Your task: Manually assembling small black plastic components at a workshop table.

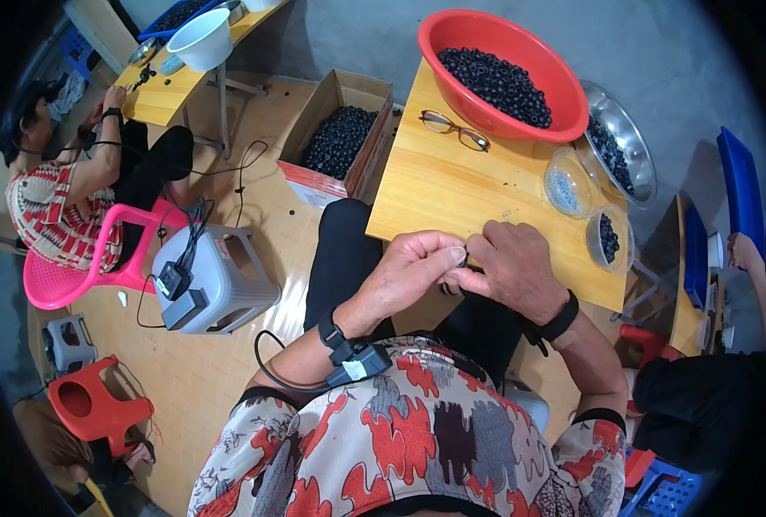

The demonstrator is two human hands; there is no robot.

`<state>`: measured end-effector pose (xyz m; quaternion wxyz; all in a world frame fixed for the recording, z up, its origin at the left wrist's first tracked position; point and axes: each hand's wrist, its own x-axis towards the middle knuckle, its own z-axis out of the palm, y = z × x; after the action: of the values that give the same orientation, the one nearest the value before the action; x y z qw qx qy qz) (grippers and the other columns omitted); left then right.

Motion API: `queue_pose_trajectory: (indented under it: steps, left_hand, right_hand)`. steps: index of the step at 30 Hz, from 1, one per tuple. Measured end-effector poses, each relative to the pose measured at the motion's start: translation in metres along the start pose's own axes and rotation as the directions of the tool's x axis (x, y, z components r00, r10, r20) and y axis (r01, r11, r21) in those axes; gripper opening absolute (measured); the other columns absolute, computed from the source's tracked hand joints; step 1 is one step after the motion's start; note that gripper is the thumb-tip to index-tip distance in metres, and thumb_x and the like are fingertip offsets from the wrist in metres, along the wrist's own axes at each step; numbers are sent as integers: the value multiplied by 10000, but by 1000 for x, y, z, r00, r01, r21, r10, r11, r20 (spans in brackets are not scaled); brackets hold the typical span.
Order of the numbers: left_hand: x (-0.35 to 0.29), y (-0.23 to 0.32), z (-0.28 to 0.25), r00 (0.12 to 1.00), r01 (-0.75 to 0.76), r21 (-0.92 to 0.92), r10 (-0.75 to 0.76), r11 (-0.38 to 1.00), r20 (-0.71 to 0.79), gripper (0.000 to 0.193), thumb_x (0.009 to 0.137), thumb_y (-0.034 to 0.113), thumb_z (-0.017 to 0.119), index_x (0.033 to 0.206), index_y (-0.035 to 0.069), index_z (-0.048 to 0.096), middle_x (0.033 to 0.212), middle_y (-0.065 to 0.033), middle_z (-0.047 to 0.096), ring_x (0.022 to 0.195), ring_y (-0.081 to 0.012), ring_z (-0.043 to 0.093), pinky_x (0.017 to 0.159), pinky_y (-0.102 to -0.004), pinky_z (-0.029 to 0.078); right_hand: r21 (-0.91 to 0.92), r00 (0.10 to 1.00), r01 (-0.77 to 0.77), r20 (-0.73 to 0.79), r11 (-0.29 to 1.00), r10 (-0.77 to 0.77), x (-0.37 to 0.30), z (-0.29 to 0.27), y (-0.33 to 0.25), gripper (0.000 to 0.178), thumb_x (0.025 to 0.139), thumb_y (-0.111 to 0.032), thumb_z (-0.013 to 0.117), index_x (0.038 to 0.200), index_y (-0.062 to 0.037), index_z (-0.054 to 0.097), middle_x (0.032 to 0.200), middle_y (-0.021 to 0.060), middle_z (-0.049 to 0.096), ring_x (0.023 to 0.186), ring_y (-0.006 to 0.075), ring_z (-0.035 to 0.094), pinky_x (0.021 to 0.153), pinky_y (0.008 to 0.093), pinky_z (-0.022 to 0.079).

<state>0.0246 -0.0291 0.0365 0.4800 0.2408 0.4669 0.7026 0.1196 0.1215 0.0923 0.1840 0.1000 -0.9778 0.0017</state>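
Observation:
My left hand (pixel 410 271) and my right hand (pixel 518 265) meet over the near edge of the yellow wooden table (pixel 409 185). Thumbs and fingertips of both are pinched together. Whatever lies between them is mostly covered by the fingers; only a small dark bit shows there. Beyond my hands a red basin (pixel 564 86) holds many small black ring-like parts (pixel 495 84). To the right, a clear bowl (pixel 564 200) contains tiny pale bluish pieces, and another clear bowl (pixel 626 254) has more black parts. A steel bowl (pixel 641 146) of black parts stands behind them.
Eyeglasses (pixel 454 129) lie on the table. A cardboard box (pixel 292 155) full of black parts stands on the floor at the left, near a grey stool (pixel 228 284) with cables and black devices. A co-worker (pixel 64 198) sits on a pink chair (pixel 99 267); another person is at right.

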Motion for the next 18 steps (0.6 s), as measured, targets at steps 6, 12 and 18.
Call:
queue_pose_trajectory:
  steps: [6,12,18]
  left_hand:
    - [1,-1,-2,999,49,48,-49,998,15,252,950,210,512,982,-2,644,763,-13,627,680,-69,572,647,-209,471]
    - [1,-5,-4,995,87,23,-88,996,46,271,952,228,509,962,-7,645,735,-31,627,654,-73,580,626,-199,477]
    - [0,-5,1,990,133,-11,-132,991,53,266,947,237,512,991,11,646,734,-13,622,639,-53,573,602,-194,495]
  right_hand:
    - [39,998,52,-29,998,-51,-2,10,7,386,651,-426,729,684,-109,513,613,38,458,548,197,524,507,322,380]
    - [52,999,15,-38,999,-13,-7,16,10,371,670,-382,686,652,-84,467,626,67,435,545,237,484,513,354,376]
    - [45,998,24,-67,999,-21,-14,20,10,371,656,-373,683,617,-81,458,606,74,436,519,245,478,492,360,380]
